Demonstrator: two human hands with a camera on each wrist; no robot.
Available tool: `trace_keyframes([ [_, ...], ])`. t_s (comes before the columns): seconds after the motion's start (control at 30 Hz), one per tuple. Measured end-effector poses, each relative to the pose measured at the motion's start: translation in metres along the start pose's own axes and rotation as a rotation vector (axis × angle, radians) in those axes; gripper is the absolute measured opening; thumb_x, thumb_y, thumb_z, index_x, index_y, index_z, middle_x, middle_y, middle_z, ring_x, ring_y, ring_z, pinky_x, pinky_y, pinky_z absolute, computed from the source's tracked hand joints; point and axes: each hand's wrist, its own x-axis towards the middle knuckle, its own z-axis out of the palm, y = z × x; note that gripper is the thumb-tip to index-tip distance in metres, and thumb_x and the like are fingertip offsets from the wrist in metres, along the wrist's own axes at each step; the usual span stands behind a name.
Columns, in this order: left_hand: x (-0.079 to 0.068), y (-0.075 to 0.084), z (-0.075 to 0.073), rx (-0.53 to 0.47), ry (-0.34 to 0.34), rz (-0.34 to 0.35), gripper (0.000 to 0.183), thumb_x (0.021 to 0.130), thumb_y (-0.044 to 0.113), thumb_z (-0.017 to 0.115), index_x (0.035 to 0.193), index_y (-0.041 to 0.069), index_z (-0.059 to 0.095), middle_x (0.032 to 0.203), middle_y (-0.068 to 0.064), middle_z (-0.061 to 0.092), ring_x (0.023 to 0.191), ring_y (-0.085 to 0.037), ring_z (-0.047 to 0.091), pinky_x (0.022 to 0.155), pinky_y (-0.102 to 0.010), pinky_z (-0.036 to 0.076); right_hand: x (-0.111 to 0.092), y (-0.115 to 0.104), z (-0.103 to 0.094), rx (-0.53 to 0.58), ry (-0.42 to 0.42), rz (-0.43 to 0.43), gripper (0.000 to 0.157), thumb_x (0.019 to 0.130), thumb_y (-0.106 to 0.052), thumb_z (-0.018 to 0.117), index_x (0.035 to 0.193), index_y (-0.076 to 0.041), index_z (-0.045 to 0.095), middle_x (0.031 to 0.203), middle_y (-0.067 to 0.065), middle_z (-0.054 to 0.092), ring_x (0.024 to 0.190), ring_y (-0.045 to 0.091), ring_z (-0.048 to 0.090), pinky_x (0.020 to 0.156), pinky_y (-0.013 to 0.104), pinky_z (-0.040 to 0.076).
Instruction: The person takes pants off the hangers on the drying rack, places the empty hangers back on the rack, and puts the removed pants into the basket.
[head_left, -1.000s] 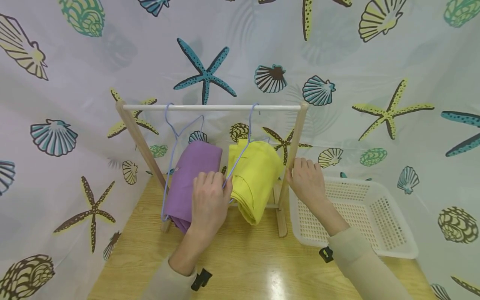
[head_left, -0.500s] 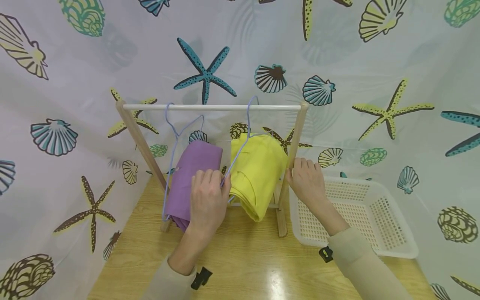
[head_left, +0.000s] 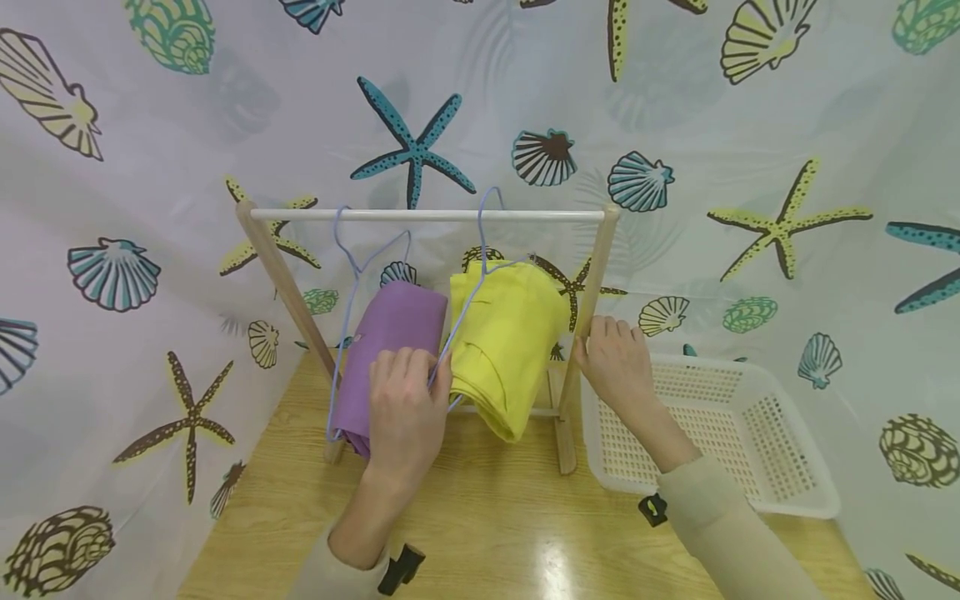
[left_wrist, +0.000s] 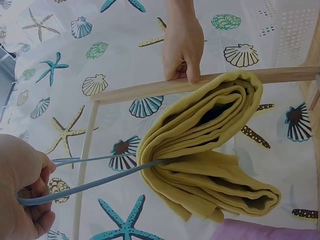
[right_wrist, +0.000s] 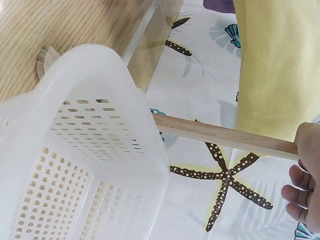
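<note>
My left hand [head_left: 408, 408] grips the near corner of a blue clothes hanger [left_wrist: 95, 186]. Draped over that hanger is a folded yellow garment [head_left: 517, 333], its layered edges toward the left wrist camera. In the head view the hanger's hook rises above the white rod [head_left: 420, 216] of a small wooden rack. With its fingers curled round it, my right hand [head_left: 618, 358] holds the rack's right post [head_left: 600, 258]. A folded purple garment [head_left: 405, 321] hangs on a second blue hanger [head_left: 357, 268] at the left, partly hidden behind my left hand.
A white perforated plastic basket [head_left: 802, 442] stands on the wooden table [head_left: 495, 517], right of the rack and below my right forearm. The rack's left post [head_left: 288, 292] leans at the far left. A shell-and-starfish patterned sheet [head_left: 495, 100] surrounds the table.
The left hand has moved left with the hanger and yellow garment. The hook has risen from resting on the rod and shifted left along it. The right hand stays on the post.
</note>
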Motion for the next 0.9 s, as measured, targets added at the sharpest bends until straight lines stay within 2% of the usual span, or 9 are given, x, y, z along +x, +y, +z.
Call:
trace_keyframes([
  [0.37,-0.009,-0.001,-0.013,-0.029,0.029,0.005,0.022,0.091,0.0,0.074,0.076,0.002,0.057,0.067,-0.008,0.053,0.07,-0.025,0.043,0.069,-0.036,0.035,0.0,-0.001,-0.003,0.007,-0.03,0.02,0.025,0.097,-0.022,0.07,0.094,0.0,0.059,0.079,0.015,0.065,0.07,0.034,0.06,0.063,0.041,0.044],
  [0.63,-0.019,0.001,-0.014,-0.028,0.032,0.02,0.021,0.093,0.004,0.073,0.077,0.002,0.059,0.067,-0.008,0.053,0.07,-0.026,0.044,0.069,-0.037,0.036,0.0,0.001,-0.006,0.039,-0.071,0.031,0.025,0.098,-0.024,0.07,0.095,0.0,0.061,0.085,0.017,0.067,0.074,0.035,0.064,0.065,0.043,0.049],
  [0.77,-0.025,0.003,-0.014,-0.03,0.032,0.026,0.021,0.091,0.004,0.074,0.077,0.003,0.059,0.067,-0.007,0.053,0.07,-0.024,0.044,0.068,-0.036,0.035,-0.002,0.003,-0.011,0.096,-0.144,0.061,0.029,0.101,-0.029,0.067,0.102,0.0,0.063,0.093,0.018,0.069,0.081,0.037,0.065,0.07,0.045,0.052],
  [0.9,-0.031,0.004,-0.015,-0.035,0.033,0.03,0.023,0.092,0.004,0.074,0.075,0.004,0.058,0.066,-0.006,0.051,0.069,-0.023,0.043,0.067,-0.034,0.034,-0.006,0.001,-0.021,0.218,-0.246,0.139,0.04,0.105,-0.039,0.063,0.114,0.0,0.064,0.102,0.018,0.069,0.088,0.036,0.065,0.074,0.045,0.055],
])
